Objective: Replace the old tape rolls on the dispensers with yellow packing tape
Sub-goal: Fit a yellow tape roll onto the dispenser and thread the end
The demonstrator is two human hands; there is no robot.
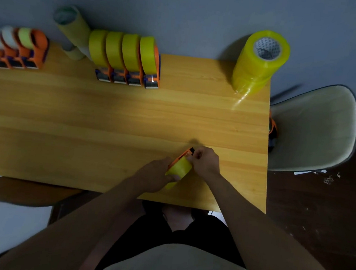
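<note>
An orange tape dispenser [183,157] carrying a yellow tape roll [180,168] lies near the front edge of the wooden table [88,116]. My left hand [154,175] grips the roll and dispenser from the left. My right hand [206,161] pinches at the dispenser's far end, where the tape end would be; the tape end itself is too small to see. A row of several orange dispensers with yellow rolls [125,59] stands at the back centre. Several dispensers with whitish and pale rolls [16,49] stand at the back left. A wrapped stack of yellow tape rolls [259,60] rises at the back right.
Cardboard cores or used rolls [74,33] lean against the wall behind the table. A pale chair [315,129] stands right of the table with an orange dispenser [272,130] at its edge. A loose clear film strip [240,99] trails from the stack.
</note>
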